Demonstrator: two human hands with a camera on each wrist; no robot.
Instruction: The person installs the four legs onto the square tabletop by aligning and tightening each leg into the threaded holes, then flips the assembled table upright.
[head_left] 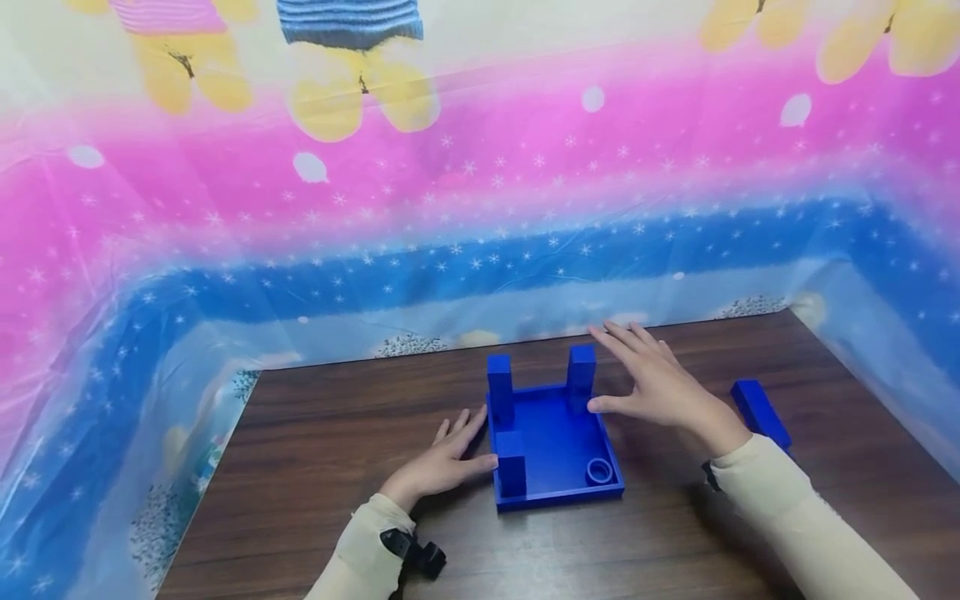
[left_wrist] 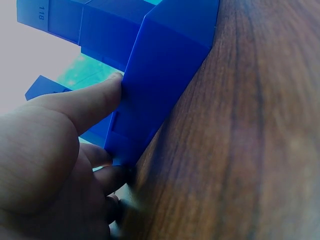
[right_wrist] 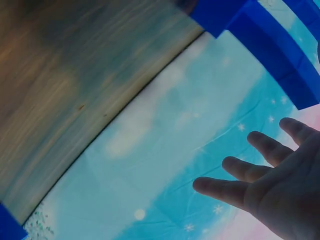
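Observation:
A square blue tray point(head_left: 555, 442) with a low rim lies on the table. Blue posts stand upright at three of its corners: far left point(head_left: 500, 390), far right point(head_left: 581, 379) and near left point(head_left: 512, 467). The near right corner carries a small blue ring point(head_left: 599, 472). My left hand point(head_left: 442, 462) rests along the tray's left side, its thumb against the blue wall point(left_wrist: 160, 75) in the left wrist view. With fingers spread, my right hand point(head_left: 656, 383) is raised beside the far right post, thumb close to it. In the right wrist view that hand point(right_wrist: 280, 190) holds nothing.
A loose blue block point(head_left: 761, 414) lies on the brown wooden table point(head_left: 322, 467), right of the tray and near my right wrist. A patterned cloth point(head_left: 480, 208) hangs behind the table and along its sides.

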